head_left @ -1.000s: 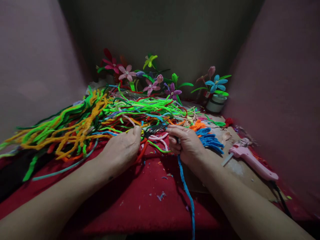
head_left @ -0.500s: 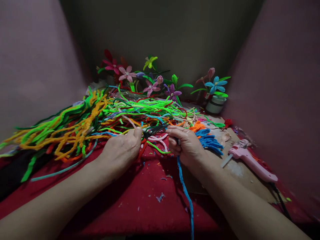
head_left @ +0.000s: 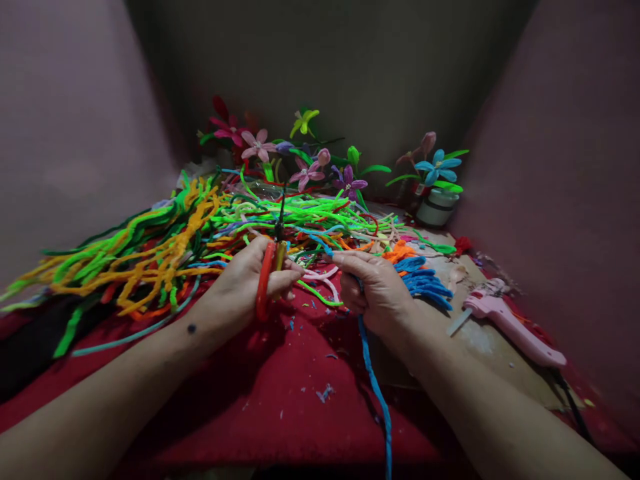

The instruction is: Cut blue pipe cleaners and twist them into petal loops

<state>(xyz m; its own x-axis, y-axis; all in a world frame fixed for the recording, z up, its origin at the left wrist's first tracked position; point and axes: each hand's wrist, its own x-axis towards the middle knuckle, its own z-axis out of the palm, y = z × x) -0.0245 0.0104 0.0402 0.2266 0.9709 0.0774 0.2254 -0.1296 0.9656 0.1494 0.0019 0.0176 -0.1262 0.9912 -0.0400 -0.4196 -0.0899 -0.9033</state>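
Note:
My left hand (head_left: 245, 283) is closed on a pair of scissors (head_left: 263, 283) with red-orange handles, whose dark blades point up and away. In my right hand (head_left: 375, 283), thumb and fingers pinch a blue pipe cleaner (head_left: 373, 380). Its short end sticks out past my fingertips, and the long part hangs down over the table's front edge. Just beyond my right hand lies a bundle of blue pipe cleaner pieces (head_left: 425, 283), with orange pieces (head_left: 399, 252) behind it.
Green pipe cleaners (head_left: 300, 213) and orange-yellow ones (head_left: 165, 257) are heaped across the left and middle. A pink glue gun (head_left: 515, 327) lies on cardboard (head_left: 487, 360) at right. Pipe-cleaner flowers (head_left: 305, 175) stand at the back, beside a small jar (head_left: 437, 208). Scraps dot the red cloth (head_left: 280, 413).
The scissors have swung from pointing right, beside the blue pipe cleaner, to pointing upward as my left hand turned. My right hand keeps its pinch, and the pipe cleaner's end now shows.

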